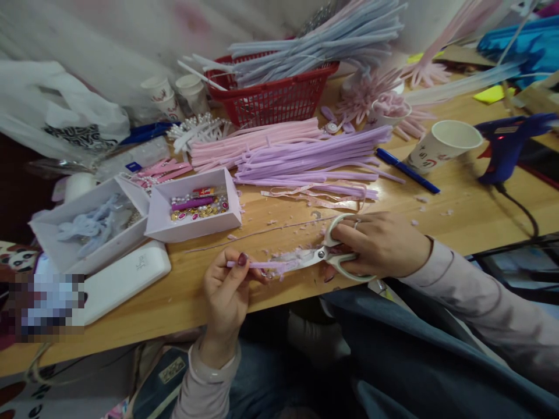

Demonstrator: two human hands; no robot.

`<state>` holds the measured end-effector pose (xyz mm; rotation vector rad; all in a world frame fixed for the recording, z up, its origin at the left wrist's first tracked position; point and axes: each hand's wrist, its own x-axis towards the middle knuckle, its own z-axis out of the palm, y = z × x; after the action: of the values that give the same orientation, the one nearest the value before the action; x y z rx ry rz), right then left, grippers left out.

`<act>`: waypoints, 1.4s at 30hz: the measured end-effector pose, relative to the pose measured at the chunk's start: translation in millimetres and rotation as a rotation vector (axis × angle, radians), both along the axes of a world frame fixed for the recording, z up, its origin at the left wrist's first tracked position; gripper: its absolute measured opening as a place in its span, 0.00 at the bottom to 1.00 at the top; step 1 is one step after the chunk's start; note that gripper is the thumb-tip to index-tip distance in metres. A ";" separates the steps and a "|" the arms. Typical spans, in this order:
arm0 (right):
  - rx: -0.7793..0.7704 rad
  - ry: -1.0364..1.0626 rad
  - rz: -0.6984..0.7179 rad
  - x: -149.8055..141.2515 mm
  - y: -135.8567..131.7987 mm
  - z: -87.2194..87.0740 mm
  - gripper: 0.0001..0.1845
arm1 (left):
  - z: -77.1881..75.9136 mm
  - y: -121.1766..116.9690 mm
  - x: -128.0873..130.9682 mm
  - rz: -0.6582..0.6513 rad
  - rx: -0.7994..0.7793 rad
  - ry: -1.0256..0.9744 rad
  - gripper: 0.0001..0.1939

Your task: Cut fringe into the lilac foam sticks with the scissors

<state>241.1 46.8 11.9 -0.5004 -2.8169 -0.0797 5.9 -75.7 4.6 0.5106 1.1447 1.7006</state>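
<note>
My left hand pinches a short lilac pipe cleaner between thumb and fingers, just above the table's front edge. My right hand has its fingers through the handles of white-handled scissors. The scissor blades point left and meet the fuzzy right end of the pipe cleaner; bits of lilac fluff hide the blade tips. Loose fluff lies on the wood around them. Behind my hands rests a bundle of lilac pipe cleaners, with a pink bundle beyond it.
A small white box of beads and another box stand left, near a white case. A red basket is at the back. On the right are a blue marker, a paper cup and a corded glue gun.
</note>
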 end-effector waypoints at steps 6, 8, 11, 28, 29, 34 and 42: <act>0.023 0.022 0.007 6.5 0.6 -4.5 0.13 | 1.8 0.2 0.5 -0.011 0.006 -0.023 0.14; 0.034 0.010 0.003 9.0 0.8 -5.8 0.13 | 2.1 -0.2 0.9 -0.017 0.009 -0.029 0.13; 0.049 0.017 0.011 11.9 0.5 -8.0 0.13 | 1.1 -0.3 1.0 -0.017 0.006 -0.022 0.13; 0.018 -0.126 -0.190 16.3 -1.9 37.4 0.10 | -8.0 4.5 10.3 0.358 -0.028 0.122 0.14; 0.031 -0.142 -0.213 17.4 -1.4 37.1 0.11 | -7.9 4.9 10.1 0.355 -0.030 0.106 0.13; 0.014 -0.342 -0.330 16.1 3.5 39.9 0.11 | -8.0 3.8 7.5 0.335 -0.032 0.030 0.12; 0.015 -0.412 -0.362 -4.5 -6.8 52.9 0.10 | -7.9 3.6 4.9 0.284 0.021 -0.123 0.13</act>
<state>236.6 40.0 64.8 -1.0983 -3.0727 -0.3082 10.7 -72.2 -3.3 0.2600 1.1518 1.9597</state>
